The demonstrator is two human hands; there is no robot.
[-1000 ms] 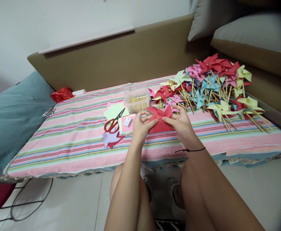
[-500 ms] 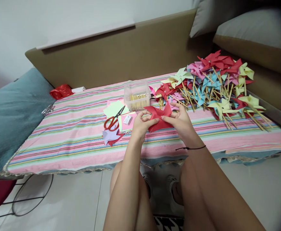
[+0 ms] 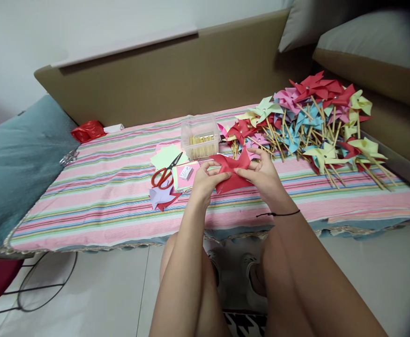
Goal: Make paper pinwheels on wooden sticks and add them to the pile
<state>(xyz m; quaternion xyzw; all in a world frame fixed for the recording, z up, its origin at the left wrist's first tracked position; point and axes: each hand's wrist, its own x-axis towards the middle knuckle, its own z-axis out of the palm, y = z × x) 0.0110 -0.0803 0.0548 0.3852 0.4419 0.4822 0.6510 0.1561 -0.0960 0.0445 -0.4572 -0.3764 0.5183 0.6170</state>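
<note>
Pinching a red paper pinwheel (image 3: 234,184) from both sides, the two hands hold it in front of the clear plastic box (image 3: 193,124), a little to that box's right. The left hand (image 3: 205,181) has its thumb pressed on the paper near the middle, fingers curled behind; the right hand (image 3: 264,175) does likewise, its thumb tip close to the other one. How firmly the hidden fingers press, I cannot tell. A thin black cord (image 3: 278,214) circles the right wrist.

Thin sticks (image 3: 204,150) fill the box. Just right of it begins a crowded heap of finished pinwheels (image 3: 308,122), red, pink, blue and pale yellow, their sticks crossing at many angles; the right hand's fingers come near its closest edge. Left of the box lie pale green sheets (image 3: 166,158), with red-handled scissors (image 3: 170,167) across them. In front of the box and to its left is a stack of square paper (image 3: 183,184), topped by a small white packet (image 3: 185,173) and partly covered by the left hand. Farther left of the box, nearer the person, a lilac pinwheel shape (image 3: 160,196) overlaps a red one (image 3: 171,201). Well left of the box are a red plastic bag (image 3: 88,131) and a shiny metallic bundle (image 3: 69,158), too small to make out. Striped cloth (image 3: 102,201) runs beneath the box.
</note>
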